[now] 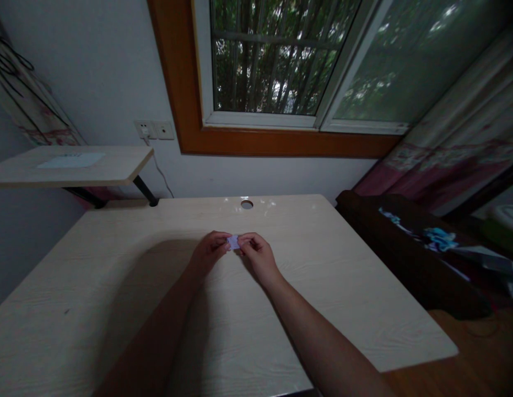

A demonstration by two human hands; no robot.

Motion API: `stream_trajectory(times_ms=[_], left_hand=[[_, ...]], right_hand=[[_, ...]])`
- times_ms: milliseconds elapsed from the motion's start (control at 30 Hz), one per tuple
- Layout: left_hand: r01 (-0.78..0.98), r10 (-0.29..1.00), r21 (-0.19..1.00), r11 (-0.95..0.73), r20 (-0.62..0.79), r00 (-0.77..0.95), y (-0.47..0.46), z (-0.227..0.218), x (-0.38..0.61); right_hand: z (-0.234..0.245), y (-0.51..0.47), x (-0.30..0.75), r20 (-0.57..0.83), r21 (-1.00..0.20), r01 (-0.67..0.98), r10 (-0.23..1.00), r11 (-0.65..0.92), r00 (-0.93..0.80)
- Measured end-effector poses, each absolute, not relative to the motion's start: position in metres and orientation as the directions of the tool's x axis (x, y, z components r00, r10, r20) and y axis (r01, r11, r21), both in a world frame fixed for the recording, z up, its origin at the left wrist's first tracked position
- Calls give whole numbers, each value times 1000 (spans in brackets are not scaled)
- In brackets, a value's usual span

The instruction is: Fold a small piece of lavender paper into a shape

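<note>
Between my two hands is a small, pale purple piece of paper (233, 242), seen in the head view over the far middle of the table. My left hand (209, 252) pinches its left side with thumb and fingers. On the opposite side, my right hand (258, 255) grips the paper's right edge the same way. The fingers hide part of the piece, so its full shape does not show. Both forearms reach forward over the light wooden table (330, 286), and a shadow falls on it at the left.
A raised shelf (16, 172) on black legs stands at the table's back left, with a white sheet (72, 160) on it. A round cable hole (247, 204) lies near the back edge. Right of the table, a dark brown bench (388, 242) bears cloth items.
</note>
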State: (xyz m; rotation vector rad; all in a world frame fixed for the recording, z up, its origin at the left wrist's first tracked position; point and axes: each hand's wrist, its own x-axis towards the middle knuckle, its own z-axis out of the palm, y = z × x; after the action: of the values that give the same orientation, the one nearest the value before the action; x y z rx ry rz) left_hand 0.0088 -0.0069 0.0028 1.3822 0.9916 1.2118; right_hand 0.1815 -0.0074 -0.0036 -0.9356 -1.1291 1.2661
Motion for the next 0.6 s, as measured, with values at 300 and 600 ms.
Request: stream_trajectory(times_ms=[300, 600], left_hand=[[-25, 978, 986, -167, 169, 120, -6, 5, 10], [-12, 948, 963, -270, 268, 170, -2, -2, 6]], right_hand=[[-12, -7, 182, 176, -980, -103, 983, 170, -50], [-11, -8, 182, 173, -980, -109, 984, 167, -52]])
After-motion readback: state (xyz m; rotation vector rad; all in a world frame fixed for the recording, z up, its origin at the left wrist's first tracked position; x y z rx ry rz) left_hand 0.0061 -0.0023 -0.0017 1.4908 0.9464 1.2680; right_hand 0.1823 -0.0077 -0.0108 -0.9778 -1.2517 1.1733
